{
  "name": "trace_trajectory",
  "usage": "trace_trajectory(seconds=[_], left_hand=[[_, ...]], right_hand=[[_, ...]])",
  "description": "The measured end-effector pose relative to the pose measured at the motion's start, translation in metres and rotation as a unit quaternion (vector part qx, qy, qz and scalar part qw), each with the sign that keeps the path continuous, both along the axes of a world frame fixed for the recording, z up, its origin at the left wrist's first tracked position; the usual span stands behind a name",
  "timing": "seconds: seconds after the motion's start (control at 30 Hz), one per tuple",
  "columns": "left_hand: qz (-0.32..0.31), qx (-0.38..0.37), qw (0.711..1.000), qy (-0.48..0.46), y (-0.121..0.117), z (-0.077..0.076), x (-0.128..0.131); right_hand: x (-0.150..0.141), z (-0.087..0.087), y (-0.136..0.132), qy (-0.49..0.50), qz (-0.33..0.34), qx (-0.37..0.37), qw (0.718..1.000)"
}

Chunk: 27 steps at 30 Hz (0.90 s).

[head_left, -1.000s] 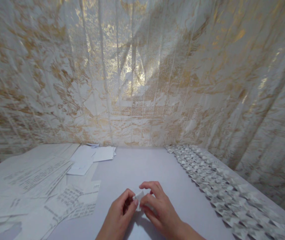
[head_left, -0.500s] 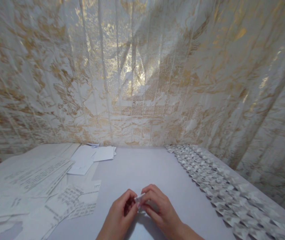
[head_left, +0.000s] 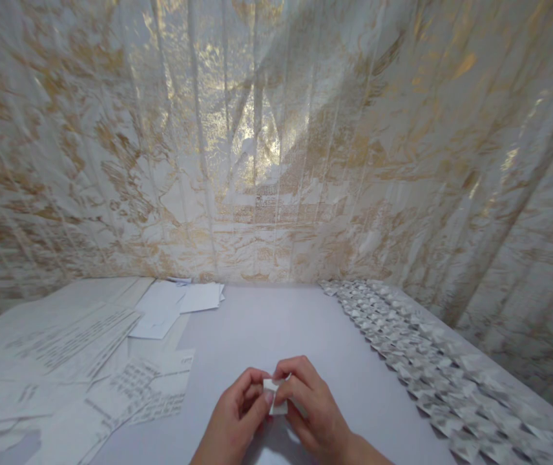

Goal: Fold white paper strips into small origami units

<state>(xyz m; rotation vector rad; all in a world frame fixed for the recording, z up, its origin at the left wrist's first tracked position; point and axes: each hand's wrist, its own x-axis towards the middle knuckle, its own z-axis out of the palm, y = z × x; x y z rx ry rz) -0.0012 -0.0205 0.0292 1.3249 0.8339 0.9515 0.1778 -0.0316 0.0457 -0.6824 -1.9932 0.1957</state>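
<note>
- Now more of the small paper pc (head_left: 271, 384) is shown than half a sec ago: a narrow strip was seen then btwn the fingertips; a wider pale face w/ a lower part is seen now.
- Prob. the pc has been turned or a flap opened; by this it is judged to be mid-shaping, not yet finished.
- Paper pc is held up btwn both hands, above the near middle of the table (head_left: 252, 323); fold details too small to tell.
- By the L hand (head_left: 235, 403), fingers curled, the pc's left side is pinched btwn thumb & forefinger.
- By the R hand (head_left: 318, 407), half curled, the pc's right side is gripped, fingertips laid over top edge & face; thumb contact partly hidden.
- Count, hands: 2. Pc in hand: 1.
- Folded paper pcs (head_left: 441, 374): many, laid in long, tight rows along the right side; exact no. can't be told, b/c blurred.
- Printed sheets (head_left: 121, 394): several, overlapped at left; can't be counted exactly.
- Blank white sheets (head_left: 153, 313): at least 2 seen, stacked near the far edge, left of centre.
- Patterned curtain (head_left: 276, 161): hung behind, no. of panels unclear.
</note>
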Motion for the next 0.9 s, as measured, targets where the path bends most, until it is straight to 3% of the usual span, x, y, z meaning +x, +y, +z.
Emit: trace_trajectory(seconds=[0.1,0.37,0.67,0.77,0.9], left_hand=[[0.033,0.013,0.999,0.014,0.003,-0.005,-0.003],[0.044,0.053,0.996,0.061,0.004,-0.009,-0.003],[0.051,0.07,0.993,0.086,0.002,-0.007,-0.003],[0.045,0.078,0.992,0.088,0.001,-0.005,-0.004],[0.037,0.093,0.991,0.094,-0.003,0.003,-0.003]], right_hand=[[0.0,0.003,-0.002,-0.007,-0.001,0.003,1.0],[0.0,0.0,-0.001,-0.06,-0.061,0.008,0.996],[-0.002,-0.002,-0.002,-0.054,-0.038,-0.015,0.998],[-0.003,-0.008,-0.001,-0.039,-0.018,-0.059,0.997],[-0.004,-0.015,0.002,0.042,-0.027,-0.222,0.974]])
